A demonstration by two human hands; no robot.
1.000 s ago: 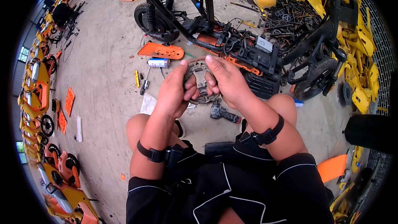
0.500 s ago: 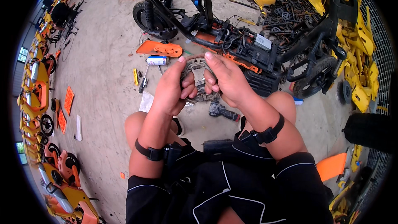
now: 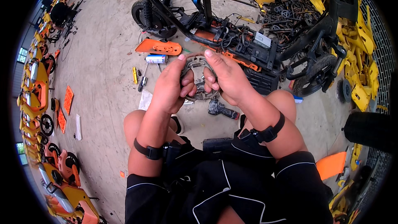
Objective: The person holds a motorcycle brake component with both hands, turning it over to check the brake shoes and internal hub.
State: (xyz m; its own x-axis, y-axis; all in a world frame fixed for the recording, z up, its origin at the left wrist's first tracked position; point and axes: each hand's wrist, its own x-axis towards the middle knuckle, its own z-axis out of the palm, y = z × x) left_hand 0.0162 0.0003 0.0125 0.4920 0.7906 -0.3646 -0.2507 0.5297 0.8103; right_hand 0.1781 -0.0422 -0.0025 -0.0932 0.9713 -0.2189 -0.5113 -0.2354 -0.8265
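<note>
I hold a round pair of curved metal brake shoes with small springs upright between my hands. My left hand is wrapped round its left side, thumb up, and my right hand grips its right side the same way. Below the shoes a grey-and-black cordless power tool lies on the floor between my feet. Just beyond my hands are a blue-and-white spray can, a yellow tool, a screwdriver-like tool and an orange panel.
A stripped black scooter frame stands ahead. A heap of dark metal parts and yellow body panels lie to the right, near a dark cylindrical object. Yellow-orange scooters line the left side. An orange panel lies at lower right.
Both hands and the brake shoes have shifted slightly up and to the left in the view. The surrounding scene has also shifted a little. The grip looks the same.
</note>
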